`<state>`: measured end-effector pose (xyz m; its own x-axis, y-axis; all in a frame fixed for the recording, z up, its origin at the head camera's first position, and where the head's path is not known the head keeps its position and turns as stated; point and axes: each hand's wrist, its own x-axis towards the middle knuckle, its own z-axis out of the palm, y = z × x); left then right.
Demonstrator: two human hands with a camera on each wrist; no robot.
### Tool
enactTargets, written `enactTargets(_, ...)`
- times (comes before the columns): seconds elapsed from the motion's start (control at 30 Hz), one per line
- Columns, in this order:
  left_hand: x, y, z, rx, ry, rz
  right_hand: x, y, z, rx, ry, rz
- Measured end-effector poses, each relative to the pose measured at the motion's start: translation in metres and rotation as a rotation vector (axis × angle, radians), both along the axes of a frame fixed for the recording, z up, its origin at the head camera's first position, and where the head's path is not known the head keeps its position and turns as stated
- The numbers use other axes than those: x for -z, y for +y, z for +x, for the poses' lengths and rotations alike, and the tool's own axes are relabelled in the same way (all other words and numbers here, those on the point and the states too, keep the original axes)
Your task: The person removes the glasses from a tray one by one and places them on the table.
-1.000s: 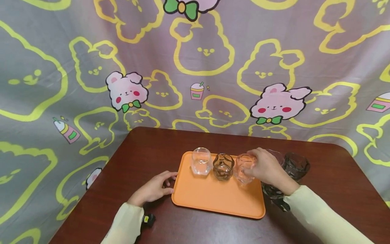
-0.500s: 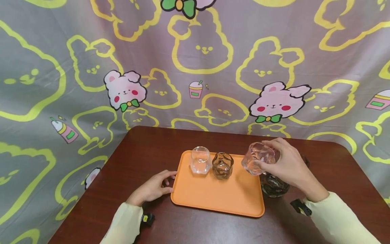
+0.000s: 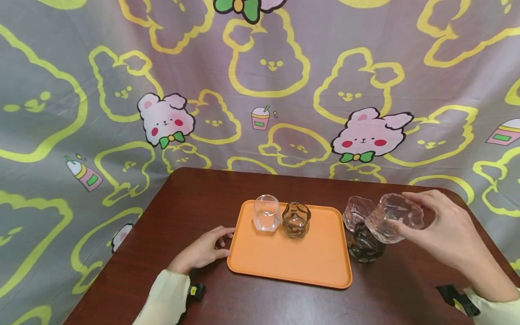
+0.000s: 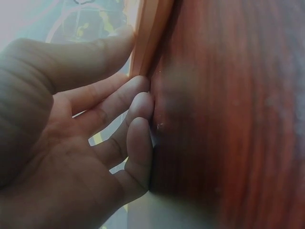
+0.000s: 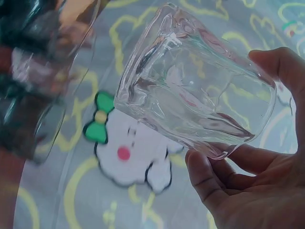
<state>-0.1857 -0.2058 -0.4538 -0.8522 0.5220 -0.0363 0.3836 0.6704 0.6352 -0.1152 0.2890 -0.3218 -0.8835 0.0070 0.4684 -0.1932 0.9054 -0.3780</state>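
Note:
My right hand [image 3: 451, 225] grips a clear faceted drinking glass [image 3: 392, 219] in the air, to the right of the orange tray [image 3: 288, 266]. In the right wrist view that glass [image 5: 190, 90] lies tilted between thumb and fingers. My left hand [image 3: 203, 250] rests on the table at the tray's left edge, its fingers loosely bent and touching the rim. On the tray's back half stand a clear glass [image 3: 266, 214] and a brown glass [image 3: 296, 221], side by side. A pale pinkish glass [image 3: 356, 212] and a dark glass [image 3: 365, 246] stand just right of the tray.
The dark red wooden table [image 3: 195, 198] backs onto a patterned curtain [image 3: 284, 90], which also runs along the left side. Blurred glasses [image 5: 33, 71] appear at the left of the right wrist view. The held glass may hide things behind it.
My right hand has lifted the clear glass off the tray's right side and carried it rightward, past the tray's edge and over the other glasses. The left hand stays at the tray.

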Motion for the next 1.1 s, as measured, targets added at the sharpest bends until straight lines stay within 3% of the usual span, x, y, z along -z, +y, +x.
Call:
enactTargets(0.2, 0.001, 0.000, 0.000, -0.011, 0.005, -0.014, 0.007, 0.035, 0.017, 0.106, -0.013, -0.008)
enactTargets(0.33, 0.000, 0.000, 0.000, -0.002, -0.006, -0.013, 0.021, 0.054, 0.024, 0.145, -0.032, -0.010)
enactTargets(0.67, 0.002, 0.000, 0.000, -0.003, -0.008, -0.019, 0.072, 0.066, 0.031, 0.133, -0.164, 0.002)
enactTargets(1.1, 0.002, -0.001, -0.001, -0.010, 0.002, -0.022, 0.101, 0.062, 0.021, 0.075, -0.144, -0.024)
